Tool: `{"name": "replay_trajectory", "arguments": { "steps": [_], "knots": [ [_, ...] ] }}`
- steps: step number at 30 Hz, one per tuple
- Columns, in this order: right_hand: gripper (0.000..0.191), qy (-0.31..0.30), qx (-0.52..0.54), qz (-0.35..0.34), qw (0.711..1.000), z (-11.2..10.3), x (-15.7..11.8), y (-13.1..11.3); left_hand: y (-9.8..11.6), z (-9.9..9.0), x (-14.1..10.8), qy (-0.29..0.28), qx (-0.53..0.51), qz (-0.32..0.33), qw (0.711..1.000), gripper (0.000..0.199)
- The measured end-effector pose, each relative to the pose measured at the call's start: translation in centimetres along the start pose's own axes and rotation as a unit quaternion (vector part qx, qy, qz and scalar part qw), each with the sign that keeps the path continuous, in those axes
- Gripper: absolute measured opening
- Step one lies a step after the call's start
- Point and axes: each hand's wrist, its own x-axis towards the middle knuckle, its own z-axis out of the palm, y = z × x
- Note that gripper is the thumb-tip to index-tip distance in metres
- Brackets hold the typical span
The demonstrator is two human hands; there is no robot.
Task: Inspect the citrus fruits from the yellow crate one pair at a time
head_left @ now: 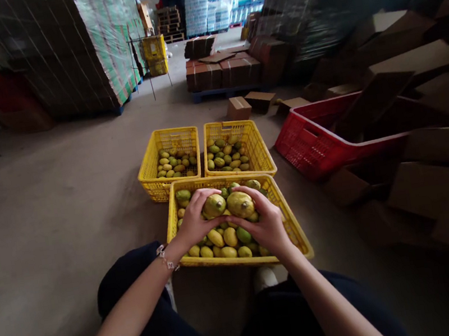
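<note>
My left hand is closed around a yellow-green lemon. Beside it, my right hand grips a second, yellower lemon. Both fruits are held side by side, stem ends toward me, above a yellow plastic crate. Inside that crate lie several yellow and green lemons, some hidden under my hands. Two more yellow crates stand just behind it, the left one and the right one, each with several lemons at the bottom.
To the right a red crate holds cardboard, with a heap of cardboard boxes around it. Wrapped stacked goods rise at the back left. Flat cartons sit on a blue pallet farther off. Grey floor extends on the left.
</note>
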Motion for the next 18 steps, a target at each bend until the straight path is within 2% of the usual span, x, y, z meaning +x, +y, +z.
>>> {"name": "replay_trajectory", "arguments": {
  "steps": [4,7,9,11,12,13,14,17,18],
  "knots": [
    [0.052,0.002,0.004,0.006,1.000,0.0,0.0,-0.1,0.0,-0.1,0.0,0.003,0.000,0.004,1.000,0.046],
    [0.053,0.002,0.034,0.041,0.999,0.0,0.0,-0.4,0.2,-0.2,0.0,0.001,-0.007,-0.007,1.000,0.047],
    [0.053,-0.015,0.091,0.108,0.990,0.1,0.2,-0.8,0.6,-0.1,-0.2,0.007,-0.034,-0.044,0.998,0.048],
    [0.048,-0.038,0.165,0.206,0.964,0.3,0.4,-1.3,1.1,0.2,-0.3,0.014,-0.105,-0.138,0.985,0.044],
    [0.043,-0.050,0.201,0.264,0.942,0.4,0.4,-1.5,1.3,0.5,-0.4,0.021,-0.156,-0.205,0.966,0.041],
    [0.039,-0.061,0.235,0.324,0.915,0.6,0.5,-1.7,1.4,0.7,-0.4,0.027,-0.215,-0.278,0.936,0.038],
    [0.036,-0.071,0.263,0.381,0.884,0.9,0.5,-1.7,1.5,1.0,-0.4,0.034,-0.275,-0.355,0.893,0.038],
    [0.034,-0.117,0.317,0.507,0.793,1.7,0.3,-1.1,1.2,1.6,0.0,0.073,-0.414,-0.546,0.724,0.036],
    [0.035,-0.126,0.322,0.514,0.785,2.0,0.3,-0.8,1.0,1.6,0.2,0.091,-0.443,-0.586,0.673,0.034]
  ]
}}
